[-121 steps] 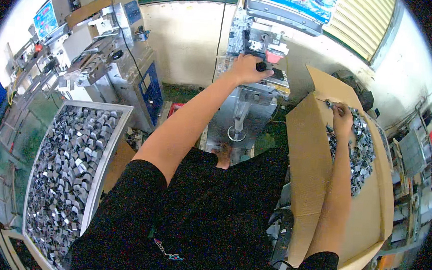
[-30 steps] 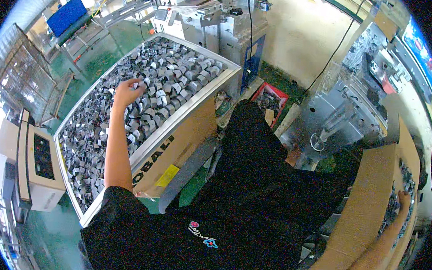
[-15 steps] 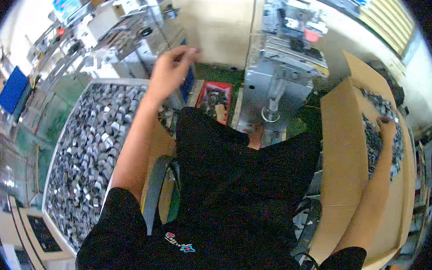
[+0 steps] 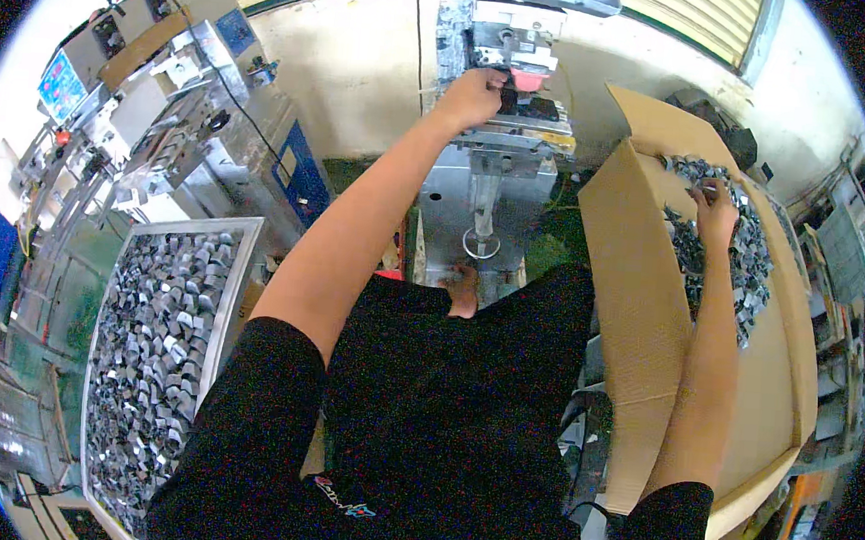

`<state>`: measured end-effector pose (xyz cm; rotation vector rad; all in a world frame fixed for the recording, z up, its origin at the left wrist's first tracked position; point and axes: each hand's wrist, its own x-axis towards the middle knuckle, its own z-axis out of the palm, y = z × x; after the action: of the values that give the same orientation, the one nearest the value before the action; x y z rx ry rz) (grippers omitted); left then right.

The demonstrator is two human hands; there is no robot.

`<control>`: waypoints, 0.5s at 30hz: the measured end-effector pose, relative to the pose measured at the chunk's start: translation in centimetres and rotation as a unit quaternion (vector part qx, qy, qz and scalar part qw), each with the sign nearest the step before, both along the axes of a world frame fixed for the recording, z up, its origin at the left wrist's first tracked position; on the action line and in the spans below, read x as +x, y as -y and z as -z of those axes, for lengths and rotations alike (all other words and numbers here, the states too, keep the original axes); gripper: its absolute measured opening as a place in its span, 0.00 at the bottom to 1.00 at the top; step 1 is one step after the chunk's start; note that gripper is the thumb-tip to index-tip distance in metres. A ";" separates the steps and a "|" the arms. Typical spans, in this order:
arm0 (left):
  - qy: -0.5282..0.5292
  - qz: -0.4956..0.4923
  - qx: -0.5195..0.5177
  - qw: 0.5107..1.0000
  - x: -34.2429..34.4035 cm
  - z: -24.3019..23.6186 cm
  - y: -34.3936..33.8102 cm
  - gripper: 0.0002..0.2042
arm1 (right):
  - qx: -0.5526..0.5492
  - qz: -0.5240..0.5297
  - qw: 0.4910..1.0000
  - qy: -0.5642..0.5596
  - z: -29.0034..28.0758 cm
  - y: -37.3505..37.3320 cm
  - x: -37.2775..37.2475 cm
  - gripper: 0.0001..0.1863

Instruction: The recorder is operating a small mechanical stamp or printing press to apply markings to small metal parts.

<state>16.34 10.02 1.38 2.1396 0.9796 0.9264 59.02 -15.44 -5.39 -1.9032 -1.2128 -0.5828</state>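
Observation:
My left hand [image 4: 472, 99] reaches forward into the work area of a grey press-like machine [image 4: 442, 210], beside a small pink-red part [image 4: 529, 80]. Its fingers are drawn together; whatever they pinch is hidden. On the right, my right hand [image 4: 717, 218] is down in a large cardboard box [image 4: 634, 324], over a heap of small grey metal pieces [image 4: 738, 271]. Those fingers are curled and pressed together at the heap, and a small grey piece seems to be between the fingertips. A foot [image 4: 463, 292] shows at the machine's base.
To my left stands a pale-rimmed tray [image 4: 238, 277] full of curved grey metal blocks [image 4: 162, 341]. Behind it is a metal workbench [image 4: 175, 147] with equipment and a blue panel [image 4: 304, 176]. A metal ring [image 4: 482, 242] sits low on the machine's front.
The view has shifted up and to the left. My left hand has gone from above the tray's far end forward to the machine. My right hand stays in the cardboard box.

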 end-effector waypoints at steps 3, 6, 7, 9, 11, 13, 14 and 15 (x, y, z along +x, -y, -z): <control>-0.010 0.039 0.052 0.998 0.3 0.7 -1.3 0.18 | -0.013 -0.010 1.000 0.014 -0.2 -0.5 0.0 0.16; 0.039 0.056 0.084 0.994 0.5 1.5 -1.5 0.18 | -0.043 0.061 0.997 0.015 0.0 -0.8 -0.3 0.13; 0.034 0.046 0.085 0.995 0.3 1.7 -1.3 0.19 | -0.031 0.039 0.998 0.045 0.0 -0.7 -0.7 0.13; 0.052 0.070 0.068 0.994 0.3 1.5 -1.1 0.22 | -0.015 0.037 0.997 0.072 -0.8 -0.9 -1.7 0.12; -0.054 0.022 0.079 0.995 0.4 1.4 -0.5 0.27 | -0.016 0.026 0.996 0.079 -2.0 -1.2 -3.3 0.12; -0.078 0.018 0.103 0.991 0.2 1.4 -0.1 0.31 | 0.023 -0.005 0.999 0.031 -3.7 -1.8 -5.3 0.11; -0.068 0.023 0.131 0.989 0.3 1.3 0.0 0.30 | 0.018 -0.029 0.998 0.060 -4.7 -1.9 -6.3 0.11; -0.076 0.020 0.146 0.986 0.2 1.3 0.1 0.30 | 0.021 -0.037 0.996 0.075 -5.3 -2.7 -7.6 0.11</control>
<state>16.57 9.96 0.05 2.4966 0.9155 0.9469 51.38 -12.77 -0.09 -1.7972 -1.3505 -0.7153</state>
